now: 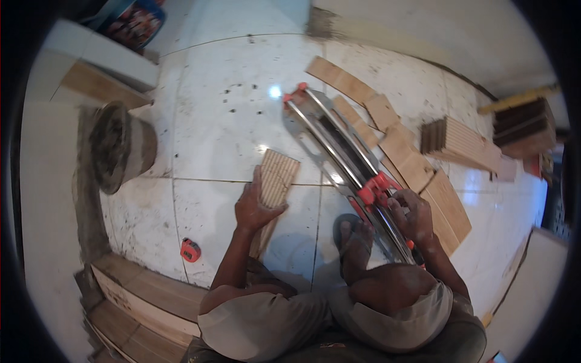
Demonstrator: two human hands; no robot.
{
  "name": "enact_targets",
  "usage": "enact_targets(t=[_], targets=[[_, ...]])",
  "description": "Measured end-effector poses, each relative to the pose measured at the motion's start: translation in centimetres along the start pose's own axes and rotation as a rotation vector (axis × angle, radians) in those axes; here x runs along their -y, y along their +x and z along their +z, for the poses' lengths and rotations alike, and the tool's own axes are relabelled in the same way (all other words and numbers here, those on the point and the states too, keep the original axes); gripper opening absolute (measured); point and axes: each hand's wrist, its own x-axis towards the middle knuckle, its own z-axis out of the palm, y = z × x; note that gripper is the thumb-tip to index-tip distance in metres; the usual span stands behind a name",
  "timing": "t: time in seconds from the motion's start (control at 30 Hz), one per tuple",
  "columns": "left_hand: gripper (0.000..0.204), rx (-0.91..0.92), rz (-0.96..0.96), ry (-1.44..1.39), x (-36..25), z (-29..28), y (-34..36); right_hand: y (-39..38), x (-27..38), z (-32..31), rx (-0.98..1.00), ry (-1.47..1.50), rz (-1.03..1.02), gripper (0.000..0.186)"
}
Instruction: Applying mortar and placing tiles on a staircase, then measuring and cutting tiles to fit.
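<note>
My left hand [253, 207] grips a narrow, light brown tile strip [279, 175], its grooved underside turned up and its length slanting back toward my legs. On my right, a manual tile cutter [339, 154] with two chrome rails and red fittings lies diagonally on the floor. The fingers of my right hand [414, 215] are curled closed at the cutter's red sliding carriage [375, 186]; my fingers partly hide the grip. Wood-look tile pieces [402, 154] lie beside the cutter, some overlapping.
A mortar-crusted bucket [124, 148] stands at the left, with a red tape measure [190, 250] nearer me. Stacked tiles [460, 142] and a dark brown stack [523, 130] are at the right. Tiled steps [151, 296] rise at the lower left. My sandalled foot [354, 242] is beside the cutter.
</note>
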Motion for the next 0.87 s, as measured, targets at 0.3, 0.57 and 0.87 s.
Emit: enact_targets(t=[0.3, 0.57, 0.87], targets=[[0.126, -0.128, -0.049, -0.773, 5.8, -0.4, -2.0, 4.9, 9.5, 10.8, 0.408, 0.207, -0.299, 0.022], [0.108, -0.207, -0.149, -1.508, 6.8, -4.5, -2.4, 10.1, 14.9, 14.1, 0.854, 0.1, -0.498, 0.029], [0.103, -0.601, -0.516, -1.553, 6.9, -21.4, -13.0, 11.0, 36.6, 4.4, 0.904, -0.17, -0.505, 0.029]])
